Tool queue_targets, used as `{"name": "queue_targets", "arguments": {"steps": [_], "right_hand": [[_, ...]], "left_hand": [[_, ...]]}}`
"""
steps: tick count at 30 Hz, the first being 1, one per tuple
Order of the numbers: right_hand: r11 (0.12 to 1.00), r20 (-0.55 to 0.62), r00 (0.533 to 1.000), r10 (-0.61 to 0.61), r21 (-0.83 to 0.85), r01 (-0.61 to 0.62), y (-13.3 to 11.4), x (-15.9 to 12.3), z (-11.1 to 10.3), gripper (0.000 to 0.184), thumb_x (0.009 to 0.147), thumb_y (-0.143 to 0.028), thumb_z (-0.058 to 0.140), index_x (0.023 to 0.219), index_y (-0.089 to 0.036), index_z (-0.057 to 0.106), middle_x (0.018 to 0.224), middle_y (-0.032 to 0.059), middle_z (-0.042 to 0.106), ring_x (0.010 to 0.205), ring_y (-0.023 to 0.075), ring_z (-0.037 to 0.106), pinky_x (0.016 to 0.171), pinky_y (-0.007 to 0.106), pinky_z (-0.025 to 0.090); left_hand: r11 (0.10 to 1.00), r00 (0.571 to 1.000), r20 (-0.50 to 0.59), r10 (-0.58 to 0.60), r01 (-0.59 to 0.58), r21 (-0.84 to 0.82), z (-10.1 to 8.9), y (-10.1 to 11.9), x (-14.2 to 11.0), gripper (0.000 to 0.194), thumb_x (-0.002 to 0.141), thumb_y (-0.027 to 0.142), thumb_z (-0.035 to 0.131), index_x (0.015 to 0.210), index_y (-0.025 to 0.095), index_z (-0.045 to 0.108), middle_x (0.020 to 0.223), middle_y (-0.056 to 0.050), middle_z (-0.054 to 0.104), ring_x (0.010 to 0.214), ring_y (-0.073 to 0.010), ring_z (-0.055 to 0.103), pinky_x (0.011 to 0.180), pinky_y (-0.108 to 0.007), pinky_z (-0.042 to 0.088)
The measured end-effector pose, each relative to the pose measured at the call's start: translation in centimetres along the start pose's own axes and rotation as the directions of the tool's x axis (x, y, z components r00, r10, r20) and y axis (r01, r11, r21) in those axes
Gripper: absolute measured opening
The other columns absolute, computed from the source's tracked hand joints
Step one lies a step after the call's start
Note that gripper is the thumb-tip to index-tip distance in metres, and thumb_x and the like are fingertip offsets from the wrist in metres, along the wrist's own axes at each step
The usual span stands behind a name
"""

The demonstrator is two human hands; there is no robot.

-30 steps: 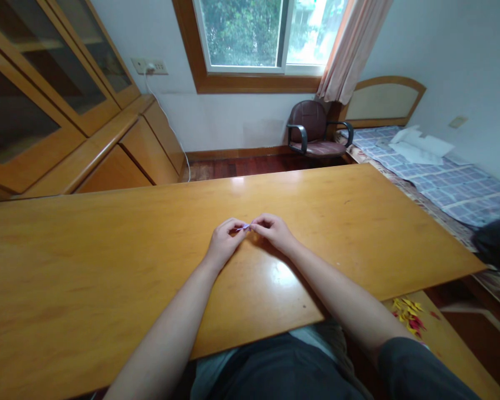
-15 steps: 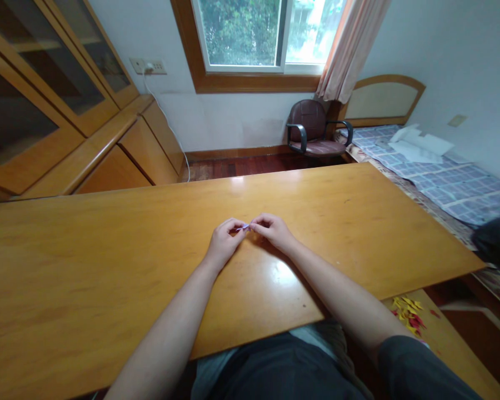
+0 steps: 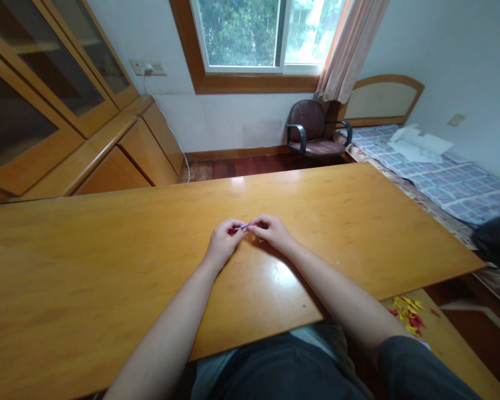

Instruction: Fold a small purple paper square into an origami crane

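Observation:
A small purple folded paper piece (image 3: pixel 242 226) is pinched between both my hands above the middle of a long wooden table (image 3: pixel 108 261). My left hand (image 3: pixel 223 243) has its fingers curled and grips the paper's left end. My right hand (image 3: pixel 271 230) is curled too and pinches the right end. Most of the paper is hidden by my fingertips. Both forearms rest across the table's near edge.
A pile of small yellow and red folded paper pieces (image 3: pixel 408 315) lies on a lower wooden surface at the right. Beyond the table stand a wooden cabinet (image 3: pixel 66 111), a brown armchair (image 3: pixel 314 130) and a bed (image 3: pixel 450 178). A dark object (image 3: pixel 498 241) sits at the right edge.

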State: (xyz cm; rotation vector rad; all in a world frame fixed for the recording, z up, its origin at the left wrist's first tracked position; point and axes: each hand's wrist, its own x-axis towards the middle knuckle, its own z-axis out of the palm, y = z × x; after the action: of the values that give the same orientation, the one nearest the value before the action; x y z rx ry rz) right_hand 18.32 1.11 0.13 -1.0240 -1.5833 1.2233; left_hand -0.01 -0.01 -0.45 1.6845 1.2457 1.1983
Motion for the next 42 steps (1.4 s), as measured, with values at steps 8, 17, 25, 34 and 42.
{"name": "queue_targets", "arguments": {"steps": [8,17,25,34,42], "right_hand": [[0.997,-0.025,1.000,-0.018,-0.071,0.016,-0.1,-0.2,0.1,0.023,0.080,-0.039,0.069,0.080,-0.016,0.068,0.061,-0.0007,0.063,0.055,0.0128,0.057,0.053,0.023,0.044],[0.995,-0.037,0.998,-0.047,-0.093,0.044,0.1,-0.1,0.2,0.018,0.078,-0.034,0.068,0.078,-0.016,0.067,0.061,-0.0007,0.062,0.054,0.0127,0.055,0.052,0.023,0.041],[0.995,-0.073,0.996,-0.052,-0.090,0.045,0.2,0.1,0.2,0.020,0.078,-0.035,0.069,0.077,-0.015,0.067,0.062,-0.0005,0.061,0.056,0.0121,0.053,0.053,0.023,0.040],[0.999,-0.062,0.998,0.028,0.019,-0.027,0.3,0.1,0.0,0.028,0.077,-0.043,0.070,0.078,-0.015,0.066,0.061,-0.0020,0.058,0.054,0.0110,0.049,0.051,0.022,0.038],[0.993,-0.023,0.998,0.065,0.096,-0.062,-0.1,0.0,-0.1,0.031,0.076,-0.045,0.072,0.079,-0.015,0.065,0.060,-0.0025,0.057,0.053,0.0102,0.048,0.049,0.021,0.040]], "left_hand": [[0.999,1.000,-0.011,0.023,-0.022,0.049,-0.1,1.0,-0.1,0.010,0.078,0.029,0.067,0.077,0.020,0.068,0.078,-0.002,0.069,0.074,-0.0175,0.064,0.073,-0.028,0.050],[0.995,0.998,-0.017,0.061,-0.059,0.084,0.1,0.9,-0.2,0.007,0.078,0.025,0.066,0.076,0.019,0.067,0.076,-0.001,0.067,0.073,-0.0162,0.063,0.073,-0.027,0.050],[0.995,0.999,-0.013,0.039,-0.038,0.093,0.0,1.5,-0.2,0.012,0.081,0.029,0.064,0.084,0.018,0.068,0.083,-0.002,0.067,0.078,-0.0166,0.063,0.073,-0.027,0.052],[0.993,0.994,-0.006,-0.106,0.106,-0.053,0.1,0.8,0.0,0.021,0.079,0.035,0.065,0.087,0.017,0.071,0.090,-0.006,0.073,0.083,-0.0200,0.067,0.080,-0.031,0.052],[0.956,0.976,0.031,-0.217,0.219,-0.194,0.1,0.1,0.1,0.029,0.077,0.041,0.070,0.090,0.015,0.074,0.084,-0.006,0.074,0.078,-0.0193,0.066,0.078,-0.030,0.050]]}}
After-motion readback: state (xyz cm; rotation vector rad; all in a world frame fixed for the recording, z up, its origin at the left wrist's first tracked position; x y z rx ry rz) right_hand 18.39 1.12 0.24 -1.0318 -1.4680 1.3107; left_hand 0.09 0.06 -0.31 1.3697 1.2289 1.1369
